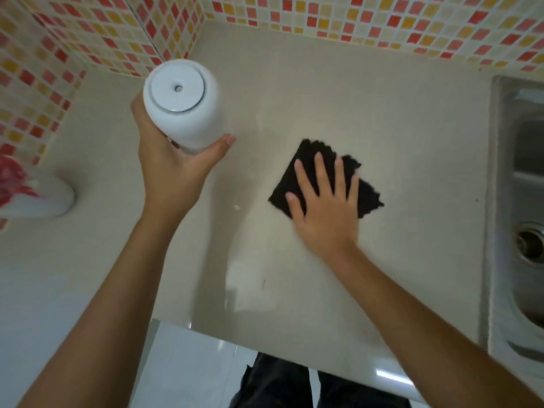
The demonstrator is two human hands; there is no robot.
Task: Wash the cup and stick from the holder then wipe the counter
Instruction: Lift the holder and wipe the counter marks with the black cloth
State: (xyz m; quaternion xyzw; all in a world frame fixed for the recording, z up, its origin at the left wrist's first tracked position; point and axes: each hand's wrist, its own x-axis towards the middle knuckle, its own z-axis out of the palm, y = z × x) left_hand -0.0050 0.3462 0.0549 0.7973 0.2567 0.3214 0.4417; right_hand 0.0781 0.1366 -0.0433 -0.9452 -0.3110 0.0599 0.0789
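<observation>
My left hand (173, 169) grips a white ceramic holder (182, 104) and keeps it lifted above the beige counter (368, 113), its round top with a small centre hole facing me. My right hand (323, 204) lies flat with straight, spread fingers on a black cloth (312, 154), pressing it onto the counter right of centre. Neither a cup nor a stick is in view.
A steel sink (524, 201) with its drain (530, 245) is set into the counter at the right. A white vase-like object with red decoration (35, 198) lies at the left edge. Mosaic tile walls (353, 19) bound the counter at the back and left.
</observation>
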